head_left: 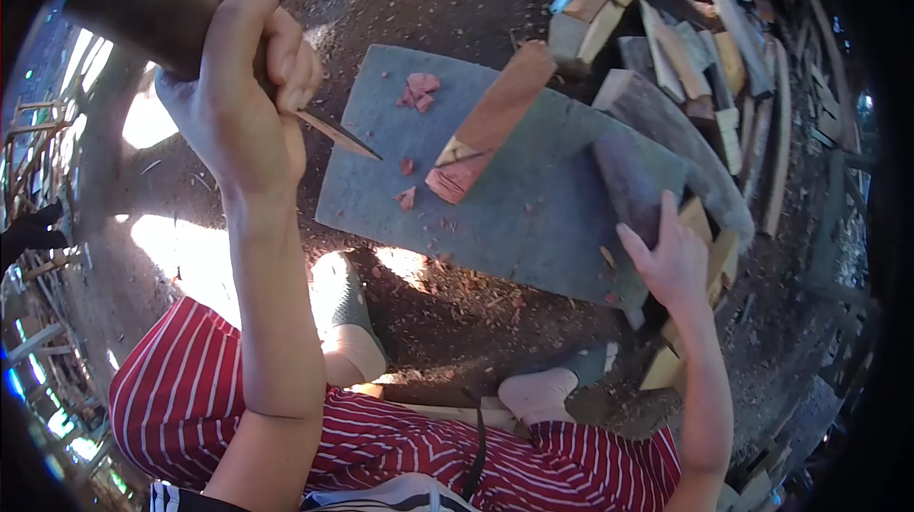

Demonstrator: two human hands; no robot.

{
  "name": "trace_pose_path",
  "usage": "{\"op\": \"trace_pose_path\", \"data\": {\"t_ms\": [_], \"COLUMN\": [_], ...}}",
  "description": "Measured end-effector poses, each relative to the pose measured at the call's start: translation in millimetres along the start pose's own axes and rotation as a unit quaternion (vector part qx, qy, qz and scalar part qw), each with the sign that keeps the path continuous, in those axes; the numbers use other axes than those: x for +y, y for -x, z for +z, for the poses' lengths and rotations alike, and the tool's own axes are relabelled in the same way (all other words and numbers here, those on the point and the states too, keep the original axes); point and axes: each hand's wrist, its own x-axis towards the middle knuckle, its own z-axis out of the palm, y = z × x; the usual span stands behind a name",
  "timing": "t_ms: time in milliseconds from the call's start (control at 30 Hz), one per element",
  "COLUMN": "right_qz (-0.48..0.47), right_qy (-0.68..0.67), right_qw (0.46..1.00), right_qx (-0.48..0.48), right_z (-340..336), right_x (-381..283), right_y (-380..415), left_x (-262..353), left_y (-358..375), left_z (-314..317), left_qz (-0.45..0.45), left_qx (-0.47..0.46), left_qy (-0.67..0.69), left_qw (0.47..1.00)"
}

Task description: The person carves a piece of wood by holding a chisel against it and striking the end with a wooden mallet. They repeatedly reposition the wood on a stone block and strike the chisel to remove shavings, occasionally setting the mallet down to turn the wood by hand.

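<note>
My left hand (252, 83) is raised on the left, its fingers wrapped round a bladed tool. The tool's thick dark handle (143, 7) reaches to the top left, and its narrow pointed blade (345, 138) juts out toward a grey board (533, 245) on the ground. Across the board lies a reddish-brown wood piece (500, 112) with a pinkish-red cut end. On the right, my right hand (671, 260) grips the near end of a dark, blurred wooden block (636, 174) with thumb and forefinger. Its other fingers are partly hidden.
Pink chips (419, 91) are scattered on the board. A curved log (681, 131) lies along its right edge, with a heap of cut wood pieces (681, 60) beyond. My sandalled feet (347, 312) are near the board's front edge, amid shavings.
</note>
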Motion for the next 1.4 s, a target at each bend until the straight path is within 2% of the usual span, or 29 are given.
{"op": "trace_pose_path", "data": {"t_ms": [67,100,300,400,467,500,567,633,700,800,900,967,1033,1100,1133,1200,1233,1300,1367,1400], "right_qz": [0.004,0.006,-0.019,-0.005,0.047,0.045,-0.065,-0.183,-0.283,-0.339,-0.404,-0.370,-0.389,-0.251,-0.251,-0.193,-0.185,-0.122,-0.102,-0.122], "right_qy": [-0.003,0.013,0.001,0.044,0.133,0.141,0.154,0.080,0.071,0.069,0.118,0.129,0.106,-0.107,-0.102,-0.282,-0.279,-0.437,-0.443,-0.363], "right_qw": [1.000,1.000,0.999,0.999,0.984,0.984,0.984,0.969,0.934,0.905,0.882,0.915,0.907,0.962,0.963,0.938,0.941,0.886,0.886,0.923], "right_qx": [-0.008,-0.003,0.037,0.028,-0.109,-0.102,0.062,0.144,0.207,0.248,0.211,0.097,0.121,0.009,0.006,-0.053,-0.049,-0.098,-0.089,-0.032], "right_z": [-11.9,4.9,16.0,2.8,-20.4,-22.8,-19.1,-25.9,-17.3,11.7,9.9,-10.8,-10.6,-16.3,-14.2,-10.7,-9.4,-6.7,-13.5,-15.0], "right_x": [-5.4,6.8,6.5,-6.6,-26.1,-29.3,-32.7,-63.2,-95.2,-125.0,-137.4,-137.9,-127.7,-121.9,-115.8,-101.3,-96.2,-94.6,-96.3,-96.9], "right_y": [17.2,-12.1,-8.5,-6.0,-10.6,-12.2,-16.5,-33.1,-60.9,-101.2,-111.2,-88.3,-58.7,-17.7,-3.0,21.6,32.9,50.0,55.4,53.1], "left_x": [22.8,-22.0,-24.9,-11.6,-2.9,0.7,6.9,12.1,15.4,22.6,32.4,36.9,37.0,32.1,29.3,30.0,32.6,38.1,43.1,44.9], "left_y": [5.2,-1.4,6.3,9.2,10.2,10.4,13.8,18.0,21.2,24.6,23.5,22.6,21.6,22.6,22.4,24.5,26.5,29.6,33.0,34.3], "left_z": [7.5,11.5,11.2,8.8,3.6,0.2,-4.3,-6.8,-10.6,-15.8,-23.7,-30.0,-32.8,-33.5,-32.3,-27.7,-24.1,-14.3,-7.7,-4.2], "left_qz": [0.002,0.003,-0.013,-0.013,-0.003,0.012,0.029,0.011,0.011,0.014,0.025,0.033,0.030,0.019,0.012,0.005,-0.019,-0.043,-0.051,-0.051], "left_qx": [-0.022,-0.015,-0.040,-0.021,-0.009,-0.013,-0.010,0.004,0.006,0.008,0.014,0.025,0.028,0.041,0.039,0.030,0.034,0.032,0.038,0.046], "left_qy": [-0.039,-0.024,-0.092,-0.098,-0.100,-0.121,-0.132,-0.129,-0.123,-0.108,-0.102,-0.106,-0.087,-0.062,-0.038,-0.008,0.016,0.048,0.100,0.100], "left_qw": [0.999,1.000,0.995,0.995,0.995,0.993,0.991,0.992,0.992,0.994,0.994,0.993,0.995,0.997,0.998,1.000,0.999,0.997,0.993,0.993]}}
